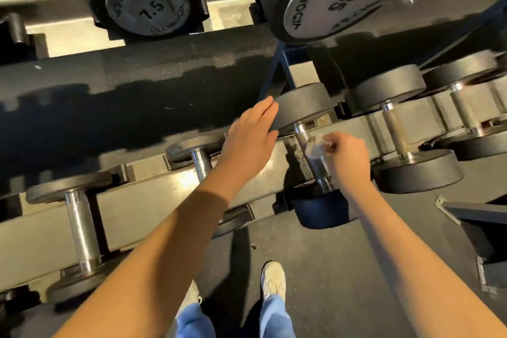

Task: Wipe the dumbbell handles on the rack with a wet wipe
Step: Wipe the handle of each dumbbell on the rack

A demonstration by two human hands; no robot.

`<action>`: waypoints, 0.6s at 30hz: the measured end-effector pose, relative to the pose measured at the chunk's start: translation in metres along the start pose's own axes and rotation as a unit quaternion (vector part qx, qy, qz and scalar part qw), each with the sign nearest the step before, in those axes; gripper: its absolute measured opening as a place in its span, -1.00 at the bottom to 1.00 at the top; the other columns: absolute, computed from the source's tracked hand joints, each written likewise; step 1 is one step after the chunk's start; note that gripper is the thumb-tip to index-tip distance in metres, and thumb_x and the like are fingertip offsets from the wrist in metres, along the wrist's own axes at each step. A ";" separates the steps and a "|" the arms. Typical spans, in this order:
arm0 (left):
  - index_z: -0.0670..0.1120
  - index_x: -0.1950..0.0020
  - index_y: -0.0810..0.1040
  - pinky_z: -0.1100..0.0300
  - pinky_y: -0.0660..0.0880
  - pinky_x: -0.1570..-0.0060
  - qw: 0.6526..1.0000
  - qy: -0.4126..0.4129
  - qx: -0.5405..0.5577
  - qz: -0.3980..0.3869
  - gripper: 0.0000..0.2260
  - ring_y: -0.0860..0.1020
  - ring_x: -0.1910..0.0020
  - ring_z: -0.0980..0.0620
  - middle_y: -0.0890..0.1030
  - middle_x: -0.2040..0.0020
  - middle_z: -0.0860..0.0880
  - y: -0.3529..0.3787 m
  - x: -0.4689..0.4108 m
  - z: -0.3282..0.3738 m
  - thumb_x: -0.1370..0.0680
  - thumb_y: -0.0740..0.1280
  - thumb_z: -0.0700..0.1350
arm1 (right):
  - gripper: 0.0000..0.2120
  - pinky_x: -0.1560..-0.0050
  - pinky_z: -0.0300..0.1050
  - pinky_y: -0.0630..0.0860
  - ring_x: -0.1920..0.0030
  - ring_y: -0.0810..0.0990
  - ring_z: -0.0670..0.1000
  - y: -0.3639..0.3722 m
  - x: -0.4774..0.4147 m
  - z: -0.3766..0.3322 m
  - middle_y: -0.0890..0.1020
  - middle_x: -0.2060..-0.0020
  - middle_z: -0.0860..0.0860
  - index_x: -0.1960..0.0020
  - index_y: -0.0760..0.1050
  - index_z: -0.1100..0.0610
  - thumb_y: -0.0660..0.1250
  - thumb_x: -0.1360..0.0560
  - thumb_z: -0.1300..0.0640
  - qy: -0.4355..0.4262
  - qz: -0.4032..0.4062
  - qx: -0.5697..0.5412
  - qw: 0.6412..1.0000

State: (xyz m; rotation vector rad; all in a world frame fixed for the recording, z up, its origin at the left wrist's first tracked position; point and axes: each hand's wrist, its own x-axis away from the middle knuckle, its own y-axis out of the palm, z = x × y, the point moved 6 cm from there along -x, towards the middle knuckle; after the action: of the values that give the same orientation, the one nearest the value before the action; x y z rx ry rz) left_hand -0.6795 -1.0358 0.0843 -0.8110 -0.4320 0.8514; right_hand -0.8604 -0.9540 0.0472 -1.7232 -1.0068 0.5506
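Gym rack [137, 85], lower tier: my left hand [248, 133] lies flat, fingers straight, against the dumbbell [301, 104]. My right hand [347, 152] pinches the wipe [315, 149] at its handle [302, 136]. Risk: a loose pinch may drop the wipe; the dumbbell may roll.

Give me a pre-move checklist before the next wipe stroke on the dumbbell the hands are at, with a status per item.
1. Wet wipe held by right hand: ok, pinched in the fingers.
2. Wipe against the handle: ok, it lies on the bar, though blurred.
3. Left hand steadying the far head: ok, straight fingers rest on it.
4. Dumbbell seated in the rack: cannot tell, its support is hidden.
5. Wipe wet enough: cannot tell.
6. Neighbouring dumbbell on the right clear of the right hand: ok, apart.
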 end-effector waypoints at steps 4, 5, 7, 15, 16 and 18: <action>-0.04 -0.54 0.14 0.10 0.19 -0.44 1.000 -0.017 -0.003 -0.017 -0.53 0.15 -0.49 0.05 0.10 -0.56 0.05 0.028 -0.006 0.001 -0.64 0.17 -0.10 | -0.82 0.05 -0.19 0.41 0.02 0.60 0.08 0.024 -0.018 0.002 0.63 0.01 0.12 -0.09 0.57 0.22 0.25 -0.55 0.23 -0.008 -0.088 0.028 0.996; -0.04 -0.54 0.14 0.10 0.20 -0.45 1.000 -0.026 -0.001 -0.012 -0.52 0.14 -0.49 0.05 0.09 -0.56 0.05 0.033 -0.003 0.001 -0.64 0.17 -0.11 | -0.83 0.07 -0.20 0.39 0.04 0.60 0.07 0.025 -0.016 0.000 0.64 0.03 0.13 -0.07 0.57 0.22 0.24 -0.55 0.23 -0.028 -0.085 0.027 0.996; -0.04 -0.54 0.13 0.08 0.19 -0.46 0.999 -0.036 0.006 0.005 -0.52 0.13 -0.50 0.04 0.08 -0.56 0.04 0.039 -0.001 0.001 -0.64 0.17 -0.12 | -0.82 0.07 -0.19 0.41 0.05 0.59 0.08 0.025 -0.011 0.002 0.63 0.06 0.15 -0.08 0.57 0.24 0.24 -0.56 0.21 -0.049 -0.086 0.014 0.995; -0.09 -0.52 0.21 0.25 0.11 -0.44 0.999 -0.019 -0.018 0.047 -0.55 0.16 -0.49 0.07 0.17 -0.53 0.00 0.043 -0.001 0.002 -0.63 0.19 -0.11 | -0.84 0.02 -0.12 0.50 0.09 0.60 0.05 0.019 -0.033 -0.018 0.63 0.13 0.11 -0.03 0.60 0.26 0.28 -0.55 0.21 -0.037 -0.014 -0.116 0.993; -0.09 -0.51 0.21 0.27 0.09 -0.43 0.998 -0.020 -0.007 0.051 -0.55 0.15 -0.49 0.07 0.18 -0.53 0.00 0.044 -0.001 0.001 -0.63 0.19 -0.11 | -0.84 0.04 -0.12 0.51 0.12 0.60 0.04 0.019 -0.038 -0.020 0.63 0.16 0.10 0.00 0.60 0.25 0.29 -0.55 0.18 -0.025 -0.003 -0.135 0.990; -0.10 -0.52 0.21 0.28 0.06 -0.42 0.998 -0.027 0.018 0.055 -0.55 0.12 -0.50 0.07 0.16 -0.54 0.00 0.046 -0.001 -0.001 -0.64 0.17 -0.11 | -0.83 0.09 -0.11 0.54 0.17 0.60 0.01 0.019 -0.039 -0.020 0.65 0.19 0.08 0.02 0.61 0.20 0.31 -0.55 0.13 -0.018 0.012 -0.147 0.989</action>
State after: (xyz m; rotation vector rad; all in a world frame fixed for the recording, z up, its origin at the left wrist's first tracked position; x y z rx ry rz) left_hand -0.7017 -1.0192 0.0482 -0.7856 -0.4224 0.9821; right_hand -0.8593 -0.9997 0.0330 -1.9925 -1.1375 0.4681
